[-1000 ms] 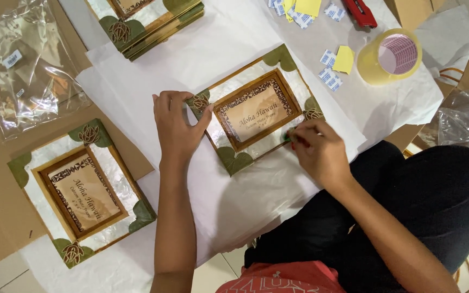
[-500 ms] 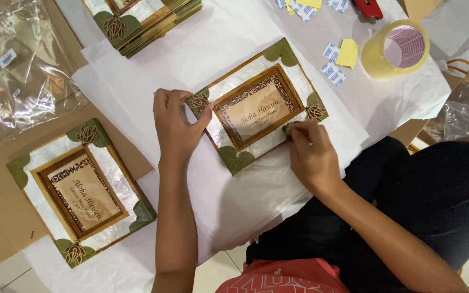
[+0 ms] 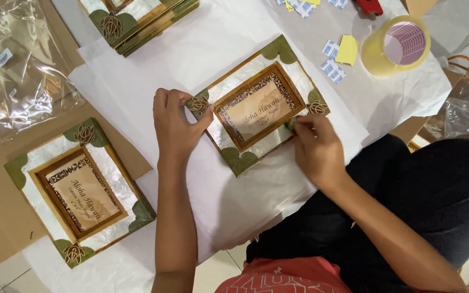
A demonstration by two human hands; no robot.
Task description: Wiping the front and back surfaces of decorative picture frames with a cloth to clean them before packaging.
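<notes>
Frame (image 3: 259, 106), long axis running ten to four, sits pinched between my left hand (image 3: 175, 122) and right hand (image 3: 316, 149), fingers closed on its edges.

Person: both forearms bare, no sleeves, no rings or watch visible on left hand (image 3: 173, 123) or right hand (image 3: 317, 152). Black trousers (image 3: 408, 206). Red top (image 3: 283, 276) with pale line pattern.

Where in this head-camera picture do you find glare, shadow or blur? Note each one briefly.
Head view: light is soft and even; glare streaks the crumpled clear plastic bag and the frame shows a faint sheen; the left hand and right hand cast only faint shadows on the white paper; focus is sharp, with no clear motion blur.
</notes>
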